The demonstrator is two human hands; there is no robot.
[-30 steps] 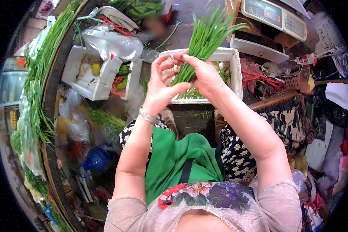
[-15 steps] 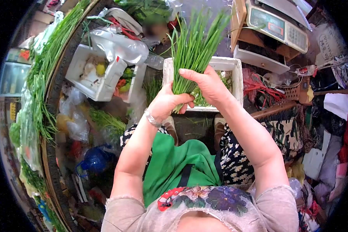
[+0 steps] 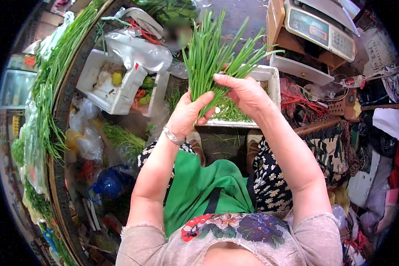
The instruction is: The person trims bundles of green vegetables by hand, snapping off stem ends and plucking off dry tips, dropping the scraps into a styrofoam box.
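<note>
A bunch of long green chives (image 3: pixel 210 53) stands up over the white foam box (image 3: pixel 275 86), its leaf tips fanned apart. My left hand (image 3: pixel 191 108) is wrapped round the lower stems, with a silvery band on the wrist. Higher on the bunch's right side, my right hand (image 3: pixel 246 93) is closed with its thumb against some leaves; its other fingertips are partly hidden behind them. Loose green bits (image 3: pixel 228 111) lie inside the foam box under my hands.
Left of the box are a foam tray (image 3: pixel 91 95) with scraps and a plastic bag (image 3: pixel 139 51). More long greens lie along the curved stall edge (image 3: pixel 60 88). A scale (image 3: pixel 319 31) stands at upper right over a drawer (image 3: pixel 299 68). Red plastic strips (image 3: pixel 301 104) lie right.
The bunch has spread wider, with some leaves now leaning to the right. My left hand has shifted slightly left and up, and my right hand's fingers have moved on the leaves.
</note>
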